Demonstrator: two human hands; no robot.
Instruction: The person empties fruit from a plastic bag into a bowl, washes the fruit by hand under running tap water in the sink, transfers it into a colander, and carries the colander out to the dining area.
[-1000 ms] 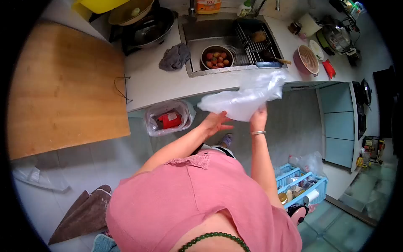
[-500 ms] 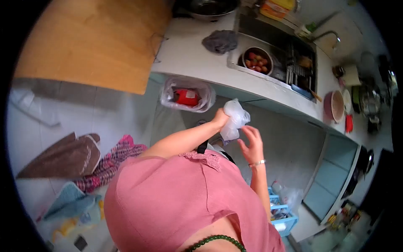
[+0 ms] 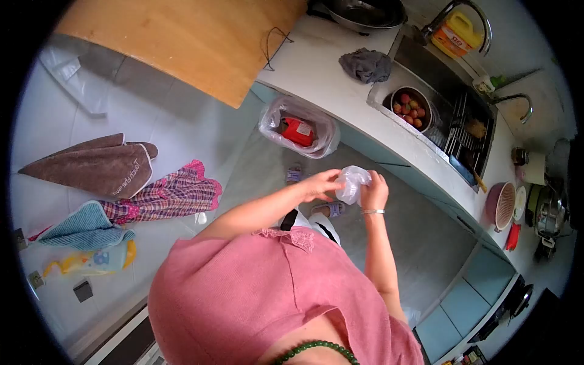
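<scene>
Fingers of the silver-bangled right hand (image 3: 375,192) grasp a crumpled, translucent white plastic bag (image 3: 351,185) above the grey floor (image 3: 420,255); those of the left hand (image 3: 319,185) touch its edge, whether gripping I cannot tell.

Plastic bag (image 3: 351,185) (partly behind right hand (image 3: 375,193))

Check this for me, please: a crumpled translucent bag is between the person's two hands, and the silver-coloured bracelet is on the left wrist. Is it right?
Not quite. The head view shows the silver-coloured bracelet on the wrist of the right hand, not of the left hand. The crumpled translucent bag is indeed between the two hands.
</scene>
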